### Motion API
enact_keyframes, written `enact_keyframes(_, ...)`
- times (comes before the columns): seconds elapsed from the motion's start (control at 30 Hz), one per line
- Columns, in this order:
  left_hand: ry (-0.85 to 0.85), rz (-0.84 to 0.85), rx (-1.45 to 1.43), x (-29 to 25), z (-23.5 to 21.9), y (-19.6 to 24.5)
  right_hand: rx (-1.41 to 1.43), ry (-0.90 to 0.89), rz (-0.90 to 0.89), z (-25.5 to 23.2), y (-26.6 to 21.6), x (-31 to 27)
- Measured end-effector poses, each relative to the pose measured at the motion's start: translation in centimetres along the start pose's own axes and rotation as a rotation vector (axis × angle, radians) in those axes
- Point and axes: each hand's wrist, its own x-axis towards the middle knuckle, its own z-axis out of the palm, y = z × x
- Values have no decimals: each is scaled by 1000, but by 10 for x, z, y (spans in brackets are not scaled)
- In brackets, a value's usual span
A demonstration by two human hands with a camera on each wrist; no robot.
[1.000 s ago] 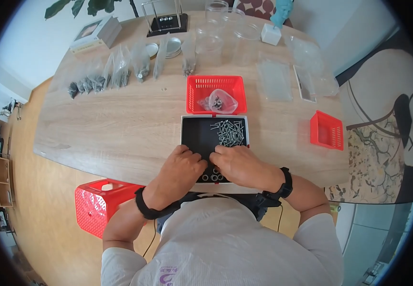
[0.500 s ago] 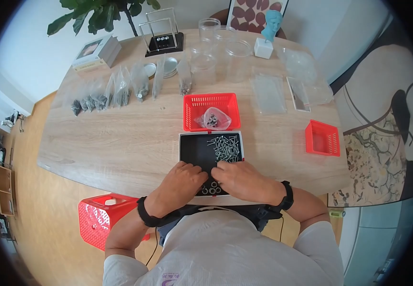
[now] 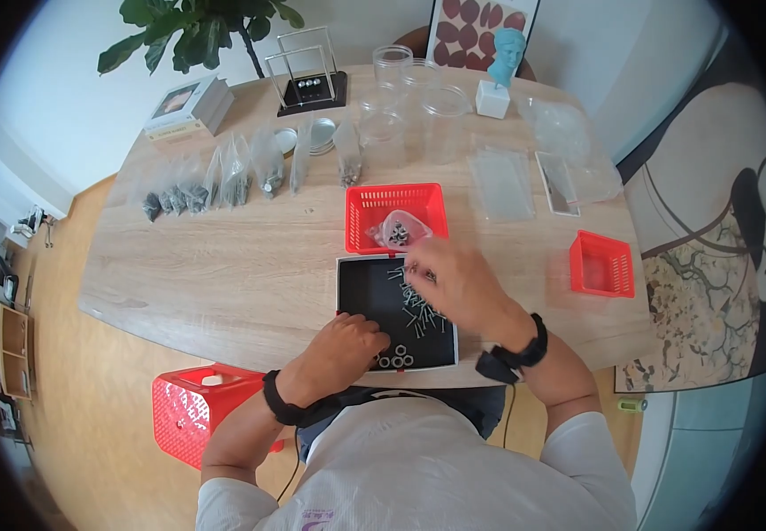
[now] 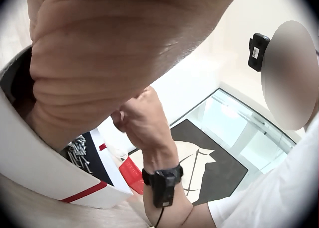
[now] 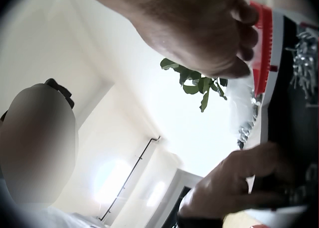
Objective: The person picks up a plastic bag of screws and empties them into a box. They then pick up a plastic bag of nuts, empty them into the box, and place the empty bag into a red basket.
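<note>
Nuts at the near edge of the black-lined box, with screws scattered along its right side. Left hand down beside the nuts, right hand raised over the screws, fingers of both curled; cannot tell the contents, if any, of either grip. Just beyond the box, on the desk, a red basket with a plastic bag inside.

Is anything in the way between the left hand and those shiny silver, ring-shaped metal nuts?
Nothing visible is: the silver, ring-shaped metal nuts lie right beside the left hand in the white, black-lined rectangular box.
</note>
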Motion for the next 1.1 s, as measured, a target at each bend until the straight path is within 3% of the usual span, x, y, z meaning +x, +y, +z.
enact_keyframes(0.07, -4, -1, 2, 1, -1, 0, -76, -440, -81, -5, -8, -24)
enact_keyframes(0.1, -9, -26, 4, 2, 1, 0, -70, -437, -77, -2, -10, -33)
enact_keyframes(0.17, -29, -47, 10, 5, 1, 1, -190, -662, -153, 6, -12, -50)
enact_keyframes(0.27, -41, -83, 47, 10, -2, 4, -286, -621, -184, 18, -13, -57)
enact_keyframes(0.33, 43, -58, 9, 12, -5, 3, -290, -592, -183, 25, -12, -57)
enact_keyframes(0.47, 65, -71, -39, 30, -41, -2, -247, -590, -258, 37, -4, -56)
enact_keyframes(0.63, 457, -26, 41, 77, -72, -10, -194, -572, -252, 36, -8, -54)
enact_keyframes(0.73, 512, -54, 107, 102, -74, -20, -193, -577, -205, 31, -9, -53)
enact_keyframes(0.93, 602, -65, 180, 89, -61, -25, 17, -176, -52, 2, 3, -33)
enact_keyframes(1.1, 626, -142, 47, 85, -51, -34, 54, -60, -14, -11, 4, -3)
